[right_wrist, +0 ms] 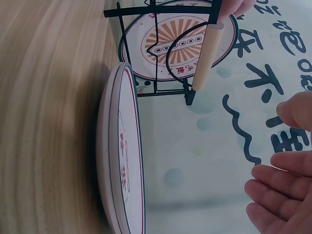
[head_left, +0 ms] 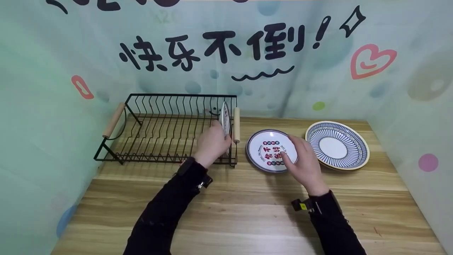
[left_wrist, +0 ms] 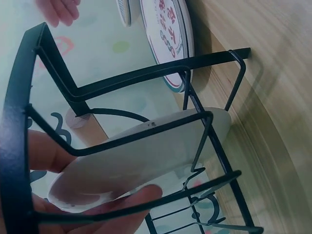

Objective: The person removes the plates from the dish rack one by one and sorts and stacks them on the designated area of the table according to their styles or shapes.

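Note:
In the head view my left hand [head_left: 211, 143] grips a white plate [head_left: 225, 115] standing on edge in the right end of the black wire dish rack [head_left: 184, 95]. The left wrist view shows the thumb and fingers on both sides of this plate [left_wrist: 131, 156], behind the rack's wires. A red and orange pattern covers its face in the right wrist view. To the right, my right hand [head_left: 307, 161] hovers beside a small stack of white plates [head_left: 256, 150] with red characters. Its fingers are spread and hold nothing; the right wrist view shows the hand [right_wrist: 285, 190] apart from the stack [right_wrist: 129, 146].
A blue-and-white striped dish [head_left: 332, 147] sits right of the stack, partly behind my right hand. The rack has wooden handles [head_left: 237, 124] at its ends. A printed cloth backdrop [head_left: 269, 95] rises behind and beside the wooden table [head_left: 247, 219].

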`<state>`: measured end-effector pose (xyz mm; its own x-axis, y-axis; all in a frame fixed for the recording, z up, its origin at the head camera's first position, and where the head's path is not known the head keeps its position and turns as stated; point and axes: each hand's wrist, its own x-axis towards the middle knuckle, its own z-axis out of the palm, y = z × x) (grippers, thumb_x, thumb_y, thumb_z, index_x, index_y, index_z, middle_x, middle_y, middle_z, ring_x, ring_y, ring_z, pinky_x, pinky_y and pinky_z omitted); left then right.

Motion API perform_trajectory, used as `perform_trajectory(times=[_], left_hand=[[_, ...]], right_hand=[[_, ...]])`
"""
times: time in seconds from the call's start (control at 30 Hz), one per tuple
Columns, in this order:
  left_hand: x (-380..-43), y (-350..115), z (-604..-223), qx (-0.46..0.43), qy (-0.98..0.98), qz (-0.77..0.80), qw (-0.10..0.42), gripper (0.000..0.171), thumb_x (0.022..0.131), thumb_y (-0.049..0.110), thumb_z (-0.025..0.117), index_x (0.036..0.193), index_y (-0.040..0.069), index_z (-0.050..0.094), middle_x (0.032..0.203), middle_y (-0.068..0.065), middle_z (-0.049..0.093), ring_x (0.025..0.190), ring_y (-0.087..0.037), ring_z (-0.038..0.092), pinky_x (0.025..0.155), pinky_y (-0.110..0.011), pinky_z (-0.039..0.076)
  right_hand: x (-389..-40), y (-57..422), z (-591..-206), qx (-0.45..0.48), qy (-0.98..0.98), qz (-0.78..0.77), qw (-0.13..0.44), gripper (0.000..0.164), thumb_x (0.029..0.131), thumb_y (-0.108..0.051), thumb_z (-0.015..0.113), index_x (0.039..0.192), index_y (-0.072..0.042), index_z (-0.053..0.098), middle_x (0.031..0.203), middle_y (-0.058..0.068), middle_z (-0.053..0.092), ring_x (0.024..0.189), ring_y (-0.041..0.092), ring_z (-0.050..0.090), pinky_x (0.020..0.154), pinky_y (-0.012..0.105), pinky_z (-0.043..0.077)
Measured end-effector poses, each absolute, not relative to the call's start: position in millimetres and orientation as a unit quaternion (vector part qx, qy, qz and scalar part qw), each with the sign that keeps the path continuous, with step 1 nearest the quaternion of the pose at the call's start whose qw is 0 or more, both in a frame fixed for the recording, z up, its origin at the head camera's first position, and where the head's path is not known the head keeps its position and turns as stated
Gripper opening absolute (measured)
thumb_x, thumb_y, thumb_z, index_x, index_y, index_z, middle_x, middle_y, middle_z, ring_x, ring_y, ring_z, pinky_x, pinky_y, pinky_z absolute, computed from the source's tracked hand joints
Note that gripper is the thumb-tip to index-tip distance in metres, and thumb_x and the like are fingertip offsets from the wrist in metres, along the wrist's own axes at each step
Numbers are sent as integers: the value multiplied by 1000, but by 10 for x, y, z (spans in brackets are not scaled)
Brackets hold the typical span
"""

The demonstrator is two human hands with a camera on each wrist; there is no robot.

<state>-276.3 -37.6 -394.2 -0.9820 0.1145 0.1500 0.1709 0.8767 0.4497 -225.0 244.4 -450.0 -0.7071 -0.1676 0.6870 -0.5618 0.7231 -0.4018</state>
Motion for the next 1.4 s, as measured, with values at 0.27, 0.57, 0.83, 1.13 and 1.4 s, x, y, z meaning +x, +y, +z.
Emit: perform_trajectory(times=[0.27, 0.57, 0.83, 1.13, 1.4], left_hand=[[-2787, -351, -3953, -83, -968, -226, 74, 40, 93, 19, 61, 119, -11, 54, 72, -6, 61, 55, -21, 58, 44, -32, 47], [-2787, -320, -3951, -85, -964, -242, 76, 20, 92, 10, 61, 103, -6, 57, 79, -12, 66, 59, -24, 62, 46, -33, 52], [-2799, -278, -3971, -61, -954, -288, 59, 18, 92, 5, 57, 106, -6, 56, 77, -11, 62, 56, -21, 60, 44, -30, 50], [-2771, -278, -4003, -66, -950, -294, 85, 19, 93, 4, 53, 107, -8, 55, 74, -10, 61, 52, -20, 57, 42, -31, 48], [-2680, -262, -3969, -82, -957, -246, 128, 20, 93, 5, 55, 107, -10, 54, 72, -13, 63, 54, -24, 60, 43, -34, 50]], right_hand=[[-2221, 2421, -4468, 213, -872, 300, 324, 56, 83, -8, 76, 131, 10, 54, 123, 28, 58, 116, 42, 52, 102, 51, 40], [-2208, 2402, -4440, 225, -861, 294, 348, 57, 81, -8, 76, 131, 10, 54, 123, 27, 59, 115, 42, 53, 102, 50, 40], [-2180, 2386, -4400, 233, -858, 297, 349, 55, 83, -10, 74, 131, 10, 53, 124, 26, 59, 116, 42, 53, 102, 51, 40], [-2161, 2380, -4383, 234, -856, 297, 353, 59, 83, -11, 74, 134, 9, 51, 126, 27, 58, 118, 42, 52, 104, 52, 39], [-2132, 2371, -4346, 243, -851, 294, 360, 68, 81, -16, 76, 138, 9, 47, 132, 28, 53, 124, 43, 48, 110, 49, 34]])
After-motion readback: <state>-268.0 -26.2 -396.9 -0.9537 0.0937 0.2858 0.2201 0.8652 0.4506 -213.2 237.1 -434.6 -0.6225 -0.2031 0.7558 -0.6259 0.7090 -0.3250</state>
